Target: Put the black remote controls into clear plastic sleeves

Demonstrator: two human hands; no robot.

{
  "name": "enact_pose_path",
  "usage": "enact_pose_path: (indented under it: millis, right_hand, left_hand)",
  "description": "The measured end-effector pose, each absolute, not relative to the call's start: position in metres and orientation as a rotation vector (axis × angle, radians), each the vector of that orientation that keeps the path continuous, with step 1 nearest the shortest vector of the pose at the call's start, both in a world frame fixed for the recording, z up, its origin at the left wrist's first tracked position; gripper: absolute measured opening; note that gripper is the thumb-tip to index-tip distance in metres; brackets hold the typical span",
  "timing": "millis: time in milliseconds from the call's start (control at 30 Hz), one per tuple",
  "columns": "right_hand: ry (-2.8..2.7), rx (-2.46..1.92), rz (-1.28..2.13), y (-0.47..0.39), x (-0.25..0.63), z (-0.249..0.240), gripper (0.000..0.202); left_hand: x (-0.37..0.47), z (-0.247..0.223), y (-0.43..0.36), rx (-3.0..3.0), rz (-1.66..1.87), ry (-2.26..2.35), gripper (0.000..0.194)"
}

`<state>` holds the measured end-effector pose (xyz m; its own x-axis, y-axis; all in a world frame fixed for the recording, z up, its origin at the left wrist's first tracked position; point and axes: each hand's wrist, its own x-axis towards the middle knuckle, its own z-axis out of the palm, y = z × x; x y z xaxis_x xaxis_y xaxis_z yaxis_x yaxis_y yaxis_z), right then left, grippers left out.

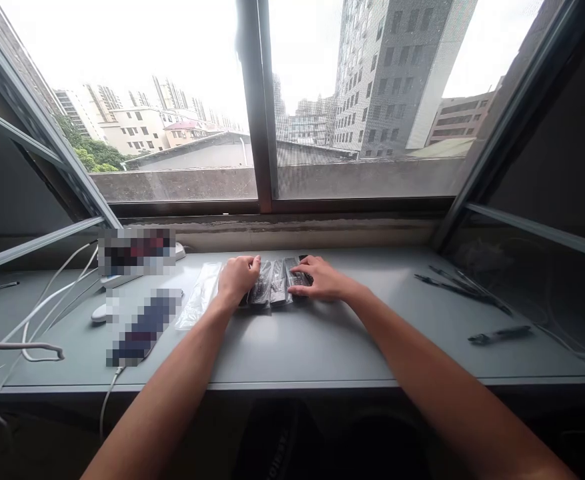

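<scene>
Black packets (278,283) meet our curled left hand (238,277) – grip unclear – and open, arched right hand (319,277), lengthwise toward the window (265,160).

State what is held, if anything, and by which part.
Whether anything is gripped cannot be told: the left hand is at the left end of the row of wrapped packets, the right hand at its right end.
</scene>
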<state>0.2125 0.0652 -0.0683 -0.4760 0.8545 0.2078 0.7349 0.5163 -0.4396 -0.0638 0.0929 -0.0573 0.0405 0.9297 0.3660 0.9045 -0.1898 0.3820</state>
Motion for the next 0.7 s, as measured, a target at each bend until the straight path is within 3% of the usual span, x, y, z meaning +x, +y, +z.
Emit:
enact_pose_path:
  millis: [100, 167, 467, 700]
  right_hand:
    - [-2.413, -1.270, 0.436, 0.065, 0.219, -0.065, 0.094]
    - [-2.433, -1.215, 0.456, 0.066, 0.221, -0.063, 0.095]
    - [-2.325, -1.064, 0.496, 0.059, 0.203, -0.050, 0.016]
    - [-2.329, -1.068, 0.435, 0.057, 0.201, -0.053, 0.009]
  left_hand:
    - [-0.064, -0.057, 0.093, 2.222, 0.860, 1.954, 0.050]
    - [-0.064, -0.058, 0.093, 2.217, 0.885, 1.933, 0.050]
    - [-0.066, -0.060, 0.095, 2.217, 0.938, 1.897, 0.050]
    - [-0.065, -0.060, 0.095, 2.215, 0.939, 1.878, 0.051]
